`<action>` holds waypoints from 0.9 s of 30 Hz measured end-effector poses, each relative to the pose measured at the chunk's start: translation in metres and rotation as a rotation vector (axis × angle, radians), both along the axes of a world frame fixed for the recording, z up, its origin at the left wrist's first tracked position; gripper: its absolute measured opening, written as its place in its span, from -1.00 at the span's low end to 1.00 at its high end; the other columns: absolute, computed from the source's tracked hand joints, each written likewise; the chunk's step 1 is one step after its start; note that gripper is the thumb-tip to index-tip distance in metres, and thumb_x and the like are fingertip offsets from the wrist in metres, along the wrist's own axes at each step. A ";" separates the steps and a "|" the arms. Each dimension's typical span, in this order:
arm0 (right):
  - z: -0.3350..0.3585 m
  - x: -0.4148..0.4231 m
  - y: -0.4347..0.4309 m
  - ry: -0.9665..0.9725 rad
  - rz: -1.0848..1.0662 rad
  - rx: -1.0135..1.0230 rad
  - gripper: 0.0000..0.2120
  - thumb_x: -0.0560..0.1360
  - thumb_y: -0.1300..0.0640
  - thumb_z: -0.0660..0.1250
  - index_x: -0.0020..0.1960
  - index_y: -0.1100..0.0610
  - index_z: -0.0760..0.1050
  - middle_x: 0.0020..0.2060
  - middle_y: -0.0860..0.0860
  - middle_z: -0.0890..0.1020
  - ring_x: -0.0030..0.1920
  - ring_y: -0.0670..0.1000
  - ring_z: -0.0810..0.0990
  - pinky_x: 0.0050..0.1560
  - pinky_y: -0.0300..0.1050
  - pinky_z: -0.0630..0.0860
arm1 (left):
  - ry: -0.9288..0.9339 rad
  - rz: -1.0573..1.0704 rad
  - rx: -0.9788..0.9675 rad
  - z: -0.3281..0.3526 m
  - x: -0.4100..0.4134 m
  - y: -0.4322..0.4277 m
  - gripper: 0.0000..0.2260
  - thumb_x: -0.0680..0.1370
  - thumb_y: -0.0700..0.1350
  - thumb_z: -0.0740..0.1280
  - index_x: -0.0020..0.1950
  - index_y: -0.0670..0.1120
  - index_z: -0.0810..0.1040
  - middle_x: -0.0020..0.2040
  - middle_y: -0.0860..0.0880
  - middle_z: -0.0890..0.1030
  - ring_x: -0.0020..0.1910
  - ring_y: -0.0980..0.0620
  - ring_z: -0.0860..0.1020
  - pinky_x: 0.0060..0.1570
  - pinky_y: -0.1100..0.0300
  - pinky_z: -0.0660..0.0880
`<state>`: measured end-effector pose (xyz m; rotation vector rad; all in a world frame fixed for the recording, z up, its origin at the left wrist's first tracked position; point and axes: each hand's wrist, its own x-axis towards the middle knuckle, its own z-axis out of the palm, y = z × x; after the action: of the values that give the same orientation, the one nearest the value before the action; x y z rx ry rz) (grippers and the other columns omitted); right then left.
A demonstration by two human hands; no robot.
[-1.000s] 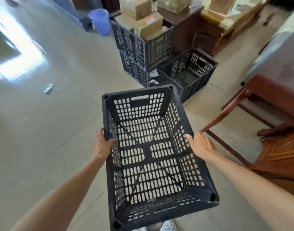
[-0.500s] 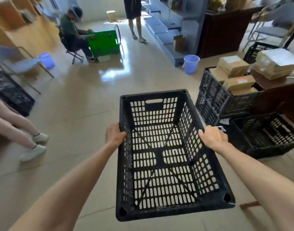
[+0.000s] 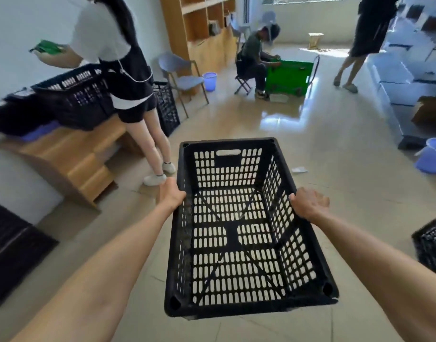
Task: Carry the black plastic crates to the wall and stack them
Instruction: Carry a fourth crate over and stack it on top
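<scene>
I carry an empty black plastic crate (image 3: pixel 233 233) with slotted walls in front of me, above the tiled floor. My left hand (image 3: pixel 171 193) grips its left rim and my right hand (image 3: pixel 308 202) grips its right rim, fingers curled over the outer sides. More black crates (image 3: pixel 81 95) sit on a wooden bench along the left wall, and another black crate (image 3: pixel 166 107) stands on the floor beside it. A further crate's corner (image 3: pixel 432 245) shows at the right edge.
A person in a white top (image 3: pixel 128 77) stands at the wooden bench (image 3: pixel 71 156), close ahead on the left. A seated person (image 3: pixel 254 58) works at a green box (image 3: pixel 288 77). Another person (image 3: pixel 367 40) stands at the far right. Purple buckets (image 3: pixel 432 157) and a grey chair (image 3: pixel 180 72) stand around.
The view has swung left, away from the crate pile and boxes at the right, and now faces the left wall with the bench. Both hands keep hold of the crate.
</scene>
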<state>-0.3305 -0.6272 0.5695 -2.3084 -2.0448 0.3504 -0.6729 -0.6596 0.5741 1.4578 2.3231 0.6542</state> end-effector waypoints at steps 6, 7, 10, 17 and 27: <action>0.008 -0.116 0.053 0.003 0.318 -0.026 -0.70 0.60 0.06 0.12 0.05 0.22 0.56 -0.04 0.17 0.62 -0.12 0.15 0.56 -0.18 -0.10 0.32 | -0.010 0.315 -0.002 0.004 -0.084 -0.052 -0.90 0.43 -0.28 0.39 -0.07 -0.19 0.63 -0.17 -0.09 0.61 -0.14 -0.08 0.56 -0.18 0.14 0.43; 0.010 -0.136 0.056 0.006 0.363 -0.028 -0.70 0.60 0.07 0.12 0.06 0.22 0.56 -0.04 0.18 0.62 -0.12 0.15 0.58 -0.20 -0.11 0.30 | -0.010 0.363 -0.006 0.005 -0.096 -0.065 -0.90 0.43 -0.29 0.40 -0.07 -0.19 0.63 -0.17 -0.08 0.60 -0.16 -0.06 0.54 -0.18 0.15 0.42; 0.014 -0.200 0.057 0.007 0.528 -0.040 -0.71 0.61 0.08 0.12 0.04 0.23 0.55 -0.12 0.14 0.60 -0.30 0.06 0.49 -0.37 -0.16 0.26 | -0.030 0.505 -0.018 0.003 -0.134 -0.111 -0.90 0.43 -0.28 0.43 -0.08 -0.16 0.62 -0.14 -0.10 0.64 -0.17 -0.04 0.54 -0.18 0.15 0.44; 0.001 -0.381 0.027 -0.026 0.853 -0.067 -0.69 0.59 0.05 0.10 0.08 0.21 0.53 -0.07 0.12 0.57 -0.14 0.12 0.47 -0.02 0.02 0.34 | -0.102 0.757 -0.018 -0.008 -0.243 -0.220 -0.85 0.47 -0.16 0.47 -0.02 -0.17 0.60 -0.16 -0.03 0.57 -0.16 0.02 0.53 -0.13 0.18 0.44; -0.014 -0.653 -0.062 -0.148 1.143 -0.070 -0.69 0.58 0.04 0.14 0.13 0.20 0.54 -0.02 0.11 0.60 -0.07 0.10 0.54 -0.07 -0.08 0.43 | -0.105 1.067 -0.070 -0.023 -0.450 -0.354 -0.67 0.46 0.03 0.47 -0.17 -0.21 0.48 -0.17 -0.13 0.60 -0.21 -0.08 0.56 -0.28 0.11 0.42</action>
<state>-0.9839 -0.6894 0.5552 -0.9369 -3.2315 0.2536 -1.1234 -1.0137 0.5513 0.0244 2.8661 0.8275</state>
